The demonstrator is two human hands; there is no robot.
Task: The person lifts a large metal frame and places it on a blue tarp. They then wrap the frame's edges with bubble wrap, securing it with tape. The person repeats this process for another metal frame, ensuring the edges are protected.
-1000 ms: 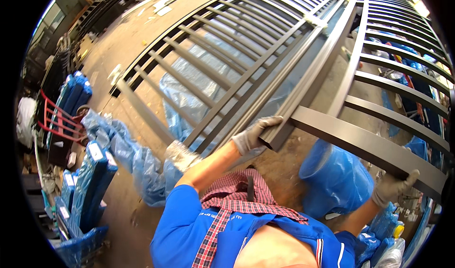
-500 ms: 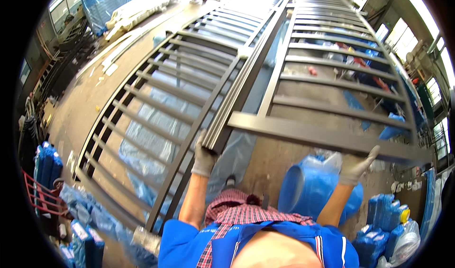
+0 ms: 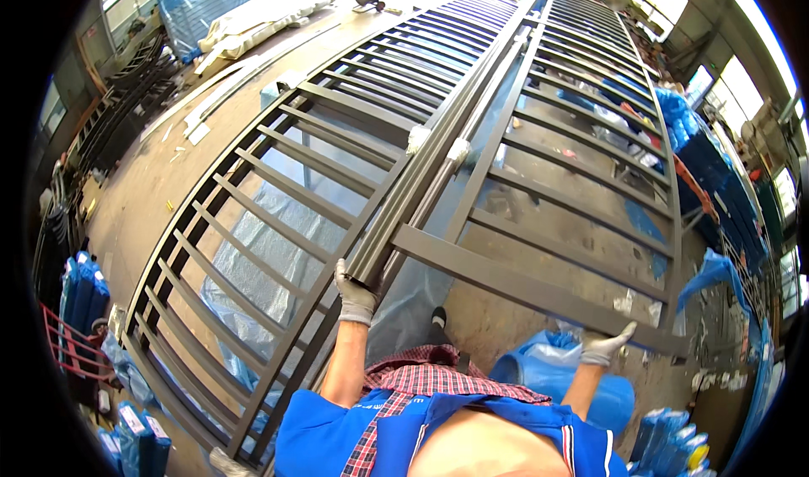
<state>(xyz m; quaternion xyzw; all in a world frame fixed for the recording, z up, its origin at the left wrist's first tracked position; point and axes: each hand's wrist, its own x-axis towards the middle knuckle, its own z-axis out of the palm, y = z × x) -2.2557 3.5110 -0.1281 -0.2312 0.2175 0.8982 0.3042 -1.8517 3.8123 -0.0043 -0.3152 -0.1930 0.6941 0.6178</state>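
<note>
Railing panel [image 3: 506,280], dark and slatted, stretches away from us on the right side of a long grooved beam [image 3: 398,211], its end bar crossing in front of us. That bar's left end sits right at the beam; we cannot tell whether the two touch. Our gloved right hand [image 3: 600,347] is at the bar's lower edge, near its right end, with the thumb sticking out; we cannot tell how far its fingers close, since the bar hides them. Our gloved left hand [image 3: 356,293] is narrow, wrapped around the near end of the beam. Left of the beam lies a second railing [image 3: 295,334], with blue plastic sheet [image 3: 413,293] under the beam and showing through the slats. Two white wads [image 3: 458,150] cling along the beam. Below our right hand, a blue plastic bundle [image 3: 608,403] rests on the floor [image 3: 482,325].
</note>
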